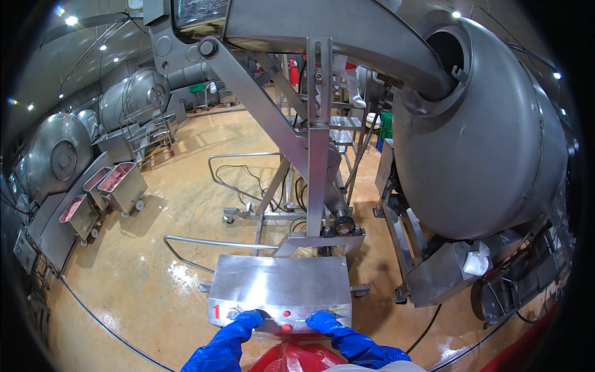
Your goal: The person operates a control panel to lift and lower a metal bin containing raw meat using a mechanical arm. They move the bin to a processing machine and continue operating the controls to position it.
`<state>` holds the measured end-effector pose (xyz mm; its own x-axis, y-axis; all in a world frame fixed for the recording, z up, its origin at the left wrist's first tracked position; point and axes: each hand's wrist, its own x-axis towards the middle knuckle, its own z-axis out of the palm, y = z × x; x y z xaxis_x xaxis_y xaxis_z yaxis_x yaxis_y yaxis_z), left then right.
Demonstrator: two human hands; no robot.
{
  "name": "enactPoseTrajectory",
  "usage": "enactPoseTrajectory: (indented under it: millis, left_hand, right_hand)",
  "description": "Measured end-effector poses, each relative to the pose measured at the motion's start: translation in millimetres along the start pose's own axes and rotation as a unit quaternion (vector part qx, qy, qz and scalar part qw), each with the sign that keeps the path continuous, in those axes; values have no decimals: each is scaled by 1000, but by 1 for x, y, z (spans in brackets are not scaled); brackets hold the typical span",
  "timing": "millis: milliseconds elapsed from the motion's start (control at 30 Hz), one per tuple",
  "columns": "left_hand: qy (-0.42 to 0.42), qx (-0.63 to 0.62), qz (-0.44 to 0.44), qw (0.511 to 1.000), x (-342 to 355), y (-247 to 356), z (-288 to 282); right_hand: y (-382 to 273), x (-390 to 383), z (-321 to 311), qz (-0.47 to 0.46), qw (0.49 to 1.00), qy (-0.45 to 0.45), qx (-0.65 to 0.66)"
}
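Observation:
A stainless steel control box (279, 279) with a slanted front panel stands right before me. My left hand (250, 318), in a blue glove and sleeve, is curled against the panel just right of a round knob (233, 314). On the panel's right half, my right hand (322, 321) is likewise closed, its fingers covering whatever control lies under them. Between the hands are a small red button (286, 314) and a larger red button (286, 328). Above the box rises a steel lift (318, 167), whose tilted chute (347, 37) reaches into the mouth of a big tumbler drum (477, 136).
Wheeled tubs of pinkish meat (118, 183) stand at left beside more drums (59, 149). Tubular rails (204, 239) stick out left of the lift. Steps (344, 127) stand behind it. A white bag (476, 260) sits on the drum's base. Cables cross the wet floor (155, 248).

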<state>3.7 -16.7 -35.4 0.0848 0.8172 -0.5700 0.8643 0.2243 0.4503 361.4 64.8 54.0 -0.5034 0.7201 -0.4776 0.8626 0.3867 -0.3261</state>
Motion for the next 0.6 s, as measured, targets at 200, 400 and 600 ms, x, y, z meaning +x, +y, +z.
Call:
enactPoseTrajectory:
  millis: [200, 400, 600]
  left_hand:
    - [24, -18, 10, 999, -6, 1, -2]
    - [19, -40, 34, 998, -39, 29, -27]
    - [20, -30, 20, 999, -48, 30, -32]
  right_hand:
    - [2, 5, 5, -5, 1000, 13, 1]
    - [3, 4, 5, -10, 1000, 13, -1]
    - [-1, 6, 4, -25, 1000, 11, 4]
